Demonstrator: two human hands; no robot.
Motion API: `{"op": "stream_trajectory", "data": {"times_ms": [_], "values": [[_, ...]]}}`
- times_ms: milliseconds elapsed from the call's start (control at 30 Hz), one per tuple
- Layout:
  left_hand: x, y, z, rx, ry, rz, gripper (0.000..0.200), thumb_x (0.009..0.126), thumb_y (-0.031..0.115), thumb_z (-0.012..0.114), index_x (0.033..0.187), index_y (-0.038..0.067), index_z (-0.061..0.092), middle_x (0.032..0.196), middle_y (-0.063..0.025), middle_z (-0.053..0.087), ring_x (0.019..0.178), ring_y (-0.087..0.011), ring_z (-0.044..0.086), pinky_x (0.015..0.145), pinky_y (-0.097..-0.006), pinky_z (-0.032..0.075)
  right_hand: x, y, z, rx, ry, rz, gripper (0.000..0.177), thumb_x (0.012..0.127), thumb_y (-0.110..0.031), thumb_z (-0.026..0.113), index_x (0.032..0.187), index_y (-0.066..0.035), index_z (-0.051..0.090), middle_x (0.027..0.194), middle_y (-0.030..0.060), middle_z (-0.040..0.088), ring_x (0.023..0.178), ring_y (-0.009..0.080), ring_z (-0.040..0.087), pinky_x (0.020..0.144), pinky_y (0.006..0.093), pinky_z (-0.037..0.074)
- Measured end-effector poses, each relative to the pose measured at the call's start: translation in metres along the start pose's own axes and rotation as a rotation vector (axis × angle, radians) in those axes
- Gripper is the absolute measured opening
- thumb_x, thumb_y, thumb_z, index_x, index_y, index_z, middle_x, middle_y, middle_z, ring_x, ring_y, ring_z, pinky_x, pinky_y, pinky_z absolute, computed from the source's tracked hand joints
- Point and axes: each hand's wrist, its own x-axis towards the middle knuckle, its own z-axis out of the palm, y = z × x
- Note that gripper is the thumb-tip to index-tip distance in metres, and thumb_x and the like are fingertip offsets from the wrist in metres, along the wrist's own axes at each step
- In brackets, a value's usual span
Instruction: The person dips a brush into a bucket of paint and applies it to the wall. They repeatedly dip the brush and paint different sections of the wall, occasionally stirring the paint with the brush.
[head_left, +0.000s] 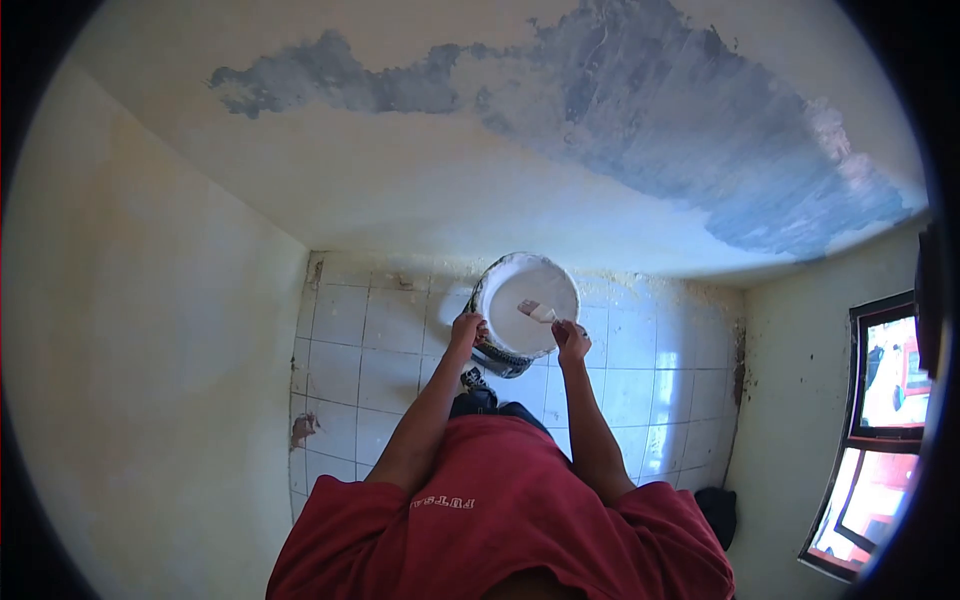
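Observation:
A round paint bucket (499,350) with a pale rim and a dark, patterned outer side is in front of my body, white paint (510,295) inside it. My left hand (467,332) is closed on the bucket's left rim. In my right hand (571,341), at the right side of the rim, is the handle of a flat paintbrush (538,311). The brush head points left over the paint, its bristles whitish and partly stained.
The wall ahead has a large bare grey patch (640,120) amid cream paint. White floor tiles (390,320) lie below, stained along the wall. A dark-framed window (885,440) is at right, near a black object (716,515) on the floor.

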Motion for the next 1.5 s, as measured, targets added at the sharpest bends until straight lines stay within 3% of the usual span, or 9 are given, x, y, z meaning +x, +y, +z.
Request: {"op": "stream_trajectory", "data": {"times_ms": [133,167,333,400,533,633,700,933,1500], "values": [[-0.032,0.015,0.02,-0.185,-0.078,0.022,0.012,0.089,0.018,0.062,0.098,0.01,0.059,0.084,-0.0036,0.065,0.069,-0.014,0.064,0.057,-0.0277,0.047,0.021,0.024,-0.036,-0.318,-0.083,-0.35,0.013,0.083,0.0,0.064,0.094,0.007,0.061,0.086,0.015,0.065,0.08,0.0251,0.066,0.079,0.0359,0.059],[-0.041,0.017,0.022,-0.198,-0.108,0.044,0.012,0.09,0.02,0.063,0.097,0.011,0.061,0.083,-0.0025,0.064,0.071,-0.0141,0.063,0.059,-0.0277,0.046,-0.014,-0.016,-0.011,0.219,-0.026,0.079,0.014,0.085,-0.001,0.063,0.096,0.008,0.061,0.092,0.0163,0.065,0.086,0.0258,0.066,0.083,0.036,0.058],[-0.075,0.041,0.041,-0.305,-0.104,0.061,0.015,0.09,0.026,0.066,0.095,0.012,0.061,0.077,0.0001,0.06,0.073,-0.015,0.062,0.063,-0.0308,0.045,-0.048,-0.058,0.016,0.307,-0.132,0.016,0.017,0.086,-0.001,0.062,0.1,0.009,0.06,0.097,0.0169,0.064,0.091,0.0269,0.066,0.085,0.0356,0.057],[-0.083,0.047,0.038,-0.4,-0.195,0.078,0.015,0.09,0.029,0.065,0.09,0.014,0.061,0.075,0.0009,0.059,0.073,-0.0154,0.06,0.066,-0.0326,0.045,-0.063,-0.066,0.033,0.018,-0.275,-0.349,0.021,0.087,-0.003,0.064,0.103,0.01,0.061,0.096,0.0155,0.066,0.094,0.0258,0.066,0.083,0.0342,0.058],[-0.112,0.088,0.05,-0.435,-0.165,0.091,0.021,0.09,0.034,0.063,0.083,0.015,0.06,0.074,0.0016,0.059,0.074,-0.016,0.059,0.068,-0.0337,0.044,-0.102,-0.128,0.101,0.037,-0.246,-0.257,0.015,0.087,0.002,0.062,0.1,0.01,0.065,0.096,0.0159,0.067,0.084,0.0236,0.069,0.078,0.0328,0.058],[-0.102,0.123,0.051,-0.392,-0.231,0.145,0.019,0.09,0.033,0.062,0.087,0.015,0.06,0.078,0.0007,0.06,0.075,-0.0158,0.058,0.069,-0.0337,0.045,-0.105,-0.162,0.147,-0.282,-0.312,-0.536,0.015,0.085,0.002,0.066,0.099,0.007,0.066,0.094,0.0146,0.068,0.086,0.0216,0.069,0.077,0.0297,0.056],[-0.094,0.153,0.056,-0.35,-0.282,0.187,0.019,0.09,0.032,0.062,0.091,0.013,0.059,0.081,-0.0002,0.06,0.076,-0.0154,0.057,0.07,-0.0333,0.046,-0.102,-0.187,0.182,-0.617,-0.372,-1.184,0.016,0.083,0.004,0.068,0.098,0.003,0.069,0.093,0.014,0.069,0.084,0.0221,0.069,0.074,0.0294,0.054],[-0.085,0.276,0.069,-0.193,-0.435,0.371,0.017,0.09,0.03,0.063,0.095,0.014,0.058,0.082,0.0017,0.058,0.081,-0.0137,0.056,0.072,-0.0322,0.046,-0.075,-0.244,0.301,-0.93,-0.456,-1.826,0.027,0.077,0.003,0.07,0.104,-0.003,0.068,0.104,0.0137,0.064,0.089,0.0272,0.067,0.073,0.0349,0.057],[-0.031,0.302,0.078,-0.2,-0.485,0.288,0.019,0.093,0.031,0.06,0.096,0.013,0.056,0.083,0.0004,0.056,0.078,-0.0135,0.055,0.072,-0.0309,0.046,-0.005,-0.22,0.364,-1.115,-0.451,-1.896,0.026,0.075,0.003,0.072,0.101,0.0,0.068,0.104,0.0159,0.064,0.09,0.0287,0.068,0.074,0.0361,0.058]]}}
